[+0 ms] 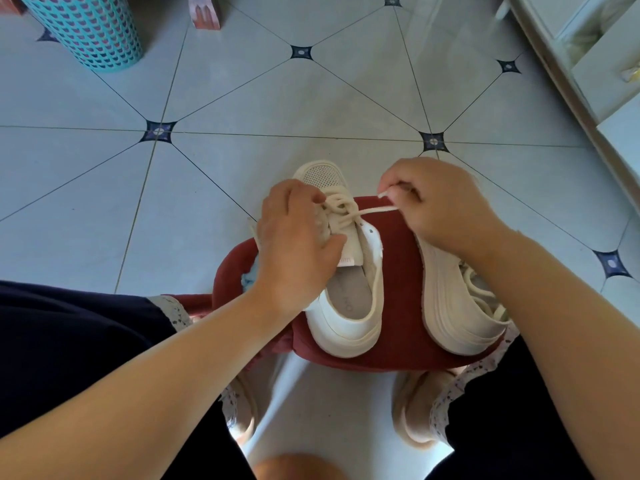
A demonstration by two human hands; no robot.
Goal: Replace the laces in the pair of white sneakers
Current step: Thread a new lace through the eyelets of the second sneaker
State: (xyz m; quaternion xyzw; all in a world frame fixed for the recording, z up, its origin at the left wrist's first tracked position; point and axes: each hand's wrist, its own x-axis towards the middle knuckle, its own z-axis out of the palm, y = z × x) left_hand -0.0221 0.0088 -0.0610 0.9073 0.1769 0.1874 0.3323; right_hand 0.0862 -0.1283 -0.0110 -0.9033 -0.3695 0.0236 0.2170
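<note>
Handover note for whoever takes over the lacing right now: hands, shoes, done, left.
Left hand: grips the upright white low-top sneaker by its tongue on the red fabric cushion.
Right hand: pinches the end of the cream cord lace, pulled taut rightward.
Second white sneaker: on its side at the cushion's right, laces in it; old or new, cannot tell.
Done: lace crossed through the eyelets nearest the toe.
Left: upper eyelets look empty; finish, tie, then check the second shoe.
</note>
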